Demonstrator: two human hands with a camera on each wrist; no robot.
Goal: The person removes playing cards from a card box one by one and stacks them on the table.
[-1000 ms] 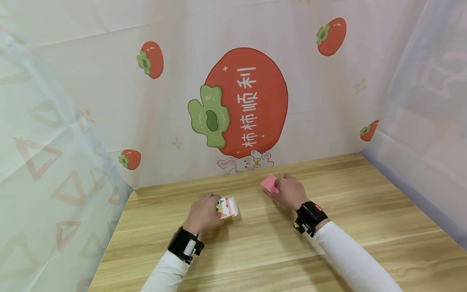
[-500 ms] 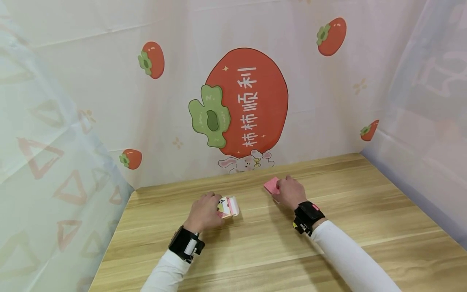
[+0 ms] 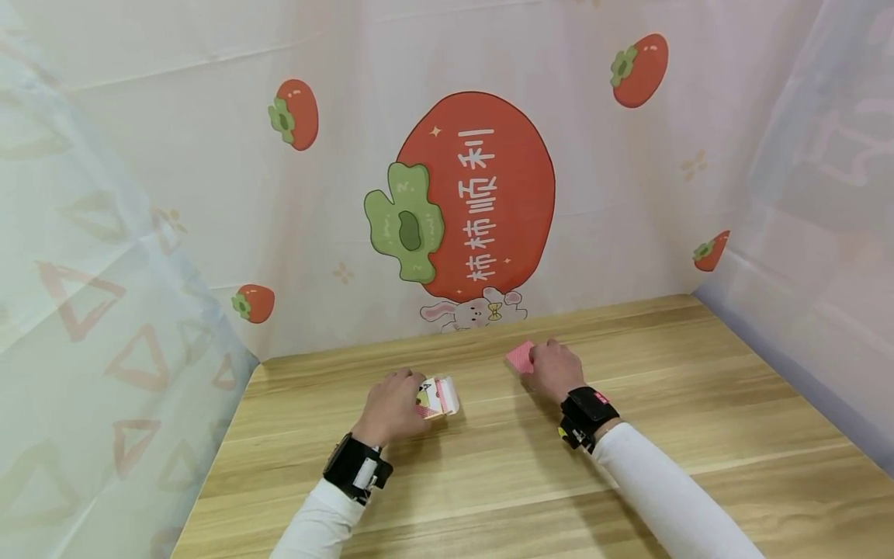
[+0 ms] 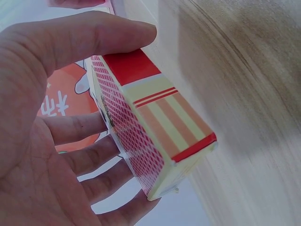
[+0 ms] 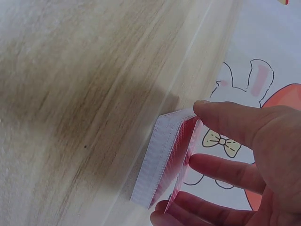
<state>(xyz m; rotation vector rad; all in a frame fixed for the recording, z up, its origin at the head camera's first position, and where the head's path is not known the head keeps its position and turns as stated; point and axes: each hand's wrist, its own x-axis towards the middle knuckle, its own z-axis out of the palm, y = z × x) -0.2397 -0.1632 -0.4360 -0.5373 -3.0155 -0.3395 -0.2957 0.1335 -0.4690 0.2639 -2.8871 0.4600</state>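
My left hand grips a playing-card box, its thumb on one narrow side and fingers on the other. In the head view the box shows an ace print and a pale end flap. The left wrist view shows its checked red face and striped side. My right hand pinches a deck of playing cards with pink-red backs, thumb at one edge, fingers at the other. In the right wrist view, a thin part of the deck tilts up from the thicker stack, which sits low over the table.
The wood-grain table runs back to a white curtain printed with red persimmons and a rabbit. More printed curtain hangs at the left side, and another sheet at the right.
My right hand has shifted slightly toward me with the deck. My left hand and the card box stay almost where they were. The head view has turned a little.
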